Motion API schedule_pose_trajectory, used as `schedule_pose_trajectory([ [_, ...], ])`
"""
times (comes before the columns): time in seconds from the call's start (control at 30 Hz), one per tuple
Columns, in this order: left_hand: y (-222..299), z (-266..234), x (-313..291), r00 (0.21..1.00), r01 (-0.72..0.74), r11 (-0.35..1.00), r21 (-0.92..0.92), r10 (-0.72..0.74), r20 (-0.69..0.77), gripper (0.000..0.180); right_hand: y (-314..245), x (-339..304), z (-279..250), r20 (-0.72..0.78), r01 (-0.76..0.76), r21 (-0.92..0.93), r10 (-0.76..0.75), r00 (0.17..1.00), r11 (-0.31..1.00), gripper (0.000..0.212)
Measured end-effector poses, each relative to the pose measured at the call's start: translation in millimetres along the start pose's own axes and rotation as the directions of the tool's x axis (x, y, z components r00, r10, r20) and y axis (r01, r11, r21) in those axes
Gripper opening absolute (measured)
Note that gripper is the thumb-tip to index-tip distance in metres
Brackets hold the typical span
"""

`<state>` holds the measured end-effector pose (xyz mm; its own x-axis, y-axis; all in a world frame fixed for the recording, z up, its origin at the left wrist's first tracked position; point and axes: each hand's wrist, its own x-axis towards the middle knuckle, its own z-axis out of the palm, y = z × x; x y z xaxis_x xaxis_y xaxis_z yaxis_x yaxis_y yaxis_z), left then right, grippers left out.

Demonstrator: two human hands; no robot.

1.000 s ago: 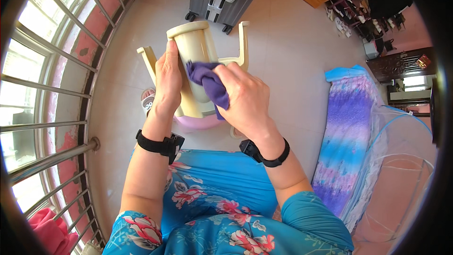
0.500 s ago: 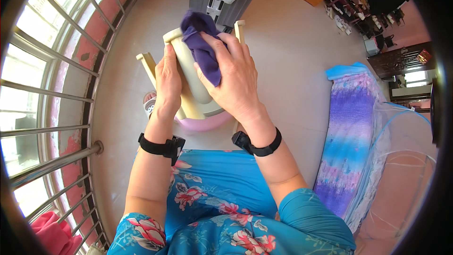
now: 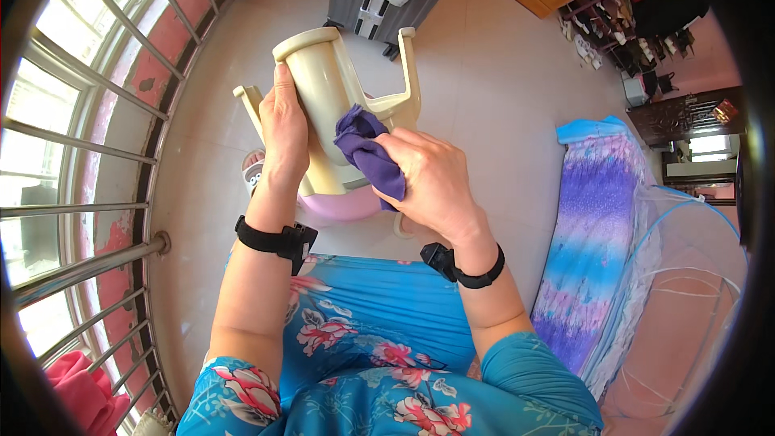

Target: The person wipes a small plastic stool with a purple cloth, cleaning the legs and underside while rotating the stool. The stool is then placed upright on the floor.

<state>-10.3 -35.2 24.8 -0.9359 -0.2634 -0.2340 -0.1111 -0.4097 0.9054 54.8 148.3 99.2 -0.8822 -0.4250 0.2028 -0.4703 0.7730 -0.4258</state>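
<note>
A cream plastic piece (image 3: 313,85) with a rounded panel and upright arms is in front of me, above a pink rounded part (image 3: 339,205); it looks like a small child's seat. My left hand (image 3: 284,133) grips the panel's left side, thumb near its top rim and the other fingers hidden behind. In my right hand (image 3: 432,182) a crumpled purple cloth (image 3: 371,153) is bunched, pressed against the lower right of the panel. My foot in a slipper (image 3: 253,171) shows partly at the left.
Beyond the seat stands a grey suitcase (image 3: 347,0). Metal window bars (image 3: 89,214) run along the left, with pink fabric (image 3: 81,396) below. To the right is a bed-like shape under a purple-blue cover (image 3: 585,218) beside netting (image 3: 686,234). A shoe rack (image 3: 605,20) stands far right.
My right hand has moved down and right with the cloth, from the panel's top to its lower right, uncovering the upper panel. My left hand keeps nearly the same place.
</note>
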Motion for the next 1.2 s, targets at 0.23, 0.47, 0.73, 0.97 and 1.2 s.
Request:
schedule_pose_trajectory([
  [0.23, 0, 6, 2, 1.0, 0.003, 0.999, 0.038, -0.002, -0.023, 0.059, 58, -14, 11, -0.015, 0.057, 0.155, -0.056, 0.998, 0.986, 0.031],
  [0.47, 0, 3, 3, 0.998, -0.068, 0.997, -0.025, 0.067, -0.017, 0.055, 103, -15, 7, -0.238, -0.55, 0.25, 0.601, 0.763, 0.797, 0.032],
  [0.73, 7, 0, -3, 1.0, -0.002, 0.988, 0.156, 0.002, 0.004, 0.057, 17, -11, 35, -0.164, 0.203, 0.111, -0.184, 0.969, 0.973, 0.041],
  [0.97, 1, 13, -1, 0.999, -0.003, 1.0, 0.02, 0.004, -0.053, 0.056, 93, -2, 70, -0.414, -0.124, 0.233, 0.214, 0.885, 0.965, 0.032],
  [1.2, -4, 10, -8, 0.989, -0.048, 0.998, 0.032, 0.052, -0.142, 0.055, 57, 8, 61, -0.396, -0.371, 0.361, 0.501, 0.769, 0.855, 0.03],
])
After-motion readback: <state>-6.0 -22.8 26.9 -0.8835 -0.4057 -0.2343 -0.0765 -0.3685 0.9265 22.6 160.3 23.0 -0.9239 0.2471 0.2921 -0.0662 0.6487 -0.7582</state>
